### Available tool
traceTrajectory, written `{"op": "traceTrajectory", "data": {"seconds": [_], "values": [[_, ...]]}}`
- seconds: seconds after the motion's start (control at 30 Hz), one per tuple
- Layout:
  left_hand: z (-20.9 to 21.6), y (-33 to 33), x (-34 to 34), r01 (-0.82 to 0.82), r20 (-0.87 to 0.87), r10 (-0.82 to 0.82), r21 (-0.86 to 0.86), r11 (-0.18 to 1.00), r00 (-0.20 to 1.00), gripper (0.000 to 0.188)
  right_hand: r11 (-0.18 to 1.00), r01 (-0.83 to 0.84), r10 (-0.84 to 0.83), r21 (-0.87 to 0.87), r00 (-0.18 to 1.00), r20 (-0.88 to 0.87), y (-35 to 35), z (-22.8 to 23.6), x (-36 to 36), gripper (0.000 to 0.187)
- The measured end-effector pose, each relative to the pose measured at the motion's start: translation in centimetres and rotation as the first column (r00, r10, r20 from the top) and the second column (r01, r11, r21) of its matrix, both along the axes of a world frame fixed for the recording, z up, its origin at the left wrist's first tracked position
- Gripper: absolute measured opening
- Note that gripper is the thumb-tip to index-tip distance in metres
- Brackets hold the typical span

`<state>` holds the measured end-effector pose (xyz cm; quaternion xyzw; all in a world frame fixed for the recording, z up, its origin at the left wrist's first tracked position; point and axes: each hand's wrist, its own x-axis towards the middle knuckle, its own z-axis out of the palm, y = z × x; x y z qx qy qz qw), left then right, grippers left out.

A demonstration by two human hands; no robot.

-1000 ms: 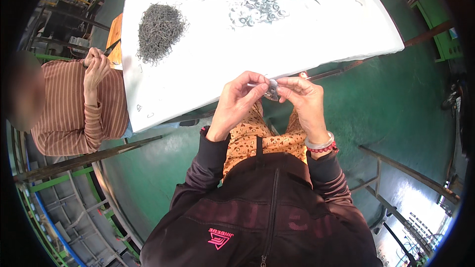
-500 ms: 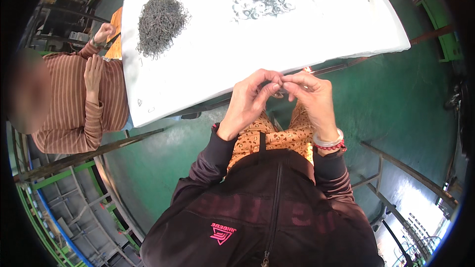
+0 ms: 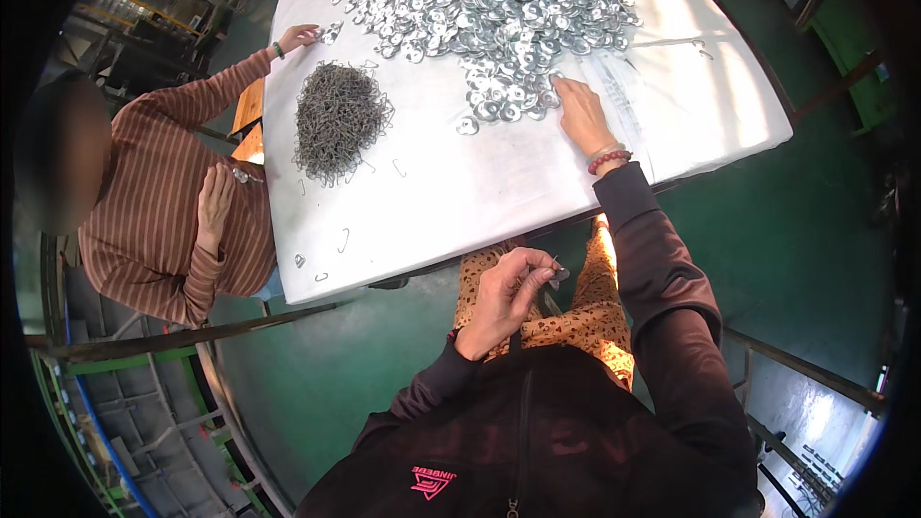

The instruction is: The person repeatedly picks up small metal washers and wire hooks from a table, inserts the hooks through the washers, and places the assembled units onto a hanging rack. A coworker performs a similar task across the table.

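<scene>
In front of my lap, my left hand (image 3: 504, 293) is closed in a pinch. Between its thumb and fingers is a small shiny metal disc (image 3: 560, 275), with a thin bit of wire showing at the fingertips. My right arm stretches over the white-covered table (image 3: 460, 197). At the near right edge of a big pile of round, silvery metal discs (image 3: 499, 10), my right hand (image 3: 582, 117) has its fingers extended, the tips against the discs. Whether a disc is under those fingertips cannot be made out. A dark heap of bent wire hooks (image 3: 338, 123) lies left of the pile.
A person in a striped brown top (image 3: 182, 201) sits at the table's left side, one hand (image 3: 297, 36) near a few stray discs (image 3: 331, 33). Several loose hooks (image 3: 343, 241) lie near the front left corner. Metal frames (image 3: 153, 403) stand on the green floor.
My hands were together at the table edge; now the right has reached out to the discs and the left has dropped nearer my lap. The other person's arm has extended onto the table.
</scene>
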<state>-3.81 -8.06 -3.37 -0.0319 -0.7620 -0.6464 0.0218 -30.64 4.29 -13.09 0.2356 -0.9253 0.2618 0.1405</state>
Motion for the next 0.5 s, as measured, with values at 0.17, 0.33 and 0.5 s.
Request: {"op": "traceTrajectory", "data": {"seconds": [0.17,0.33,0.5], "values": [[-0.8,-0.8,-0.2,0.026,-0.037,-0.028,-0.048,0.999,0.999,0.007,0.989,-0.060,0.062,-0.137,0.998,0.010,0.5,-0.1,4.0,0.027],[-1.8,-0.9,-1.0,0.062,-0.043,-0.060,0.048,0.997,0.997,0.008,0.708,0.319,0.280,-0.630,0.692,0.666,1.3,2.1,9.0,0.025],[-1.8,-0.8,-1.9,0.022,0.025,-0.026,0.141,0.990,0.999,0.008,0.560,0.371,0.481,-0.741,0.582,0.655,1.5,4.5,11.8,0.032]]}}
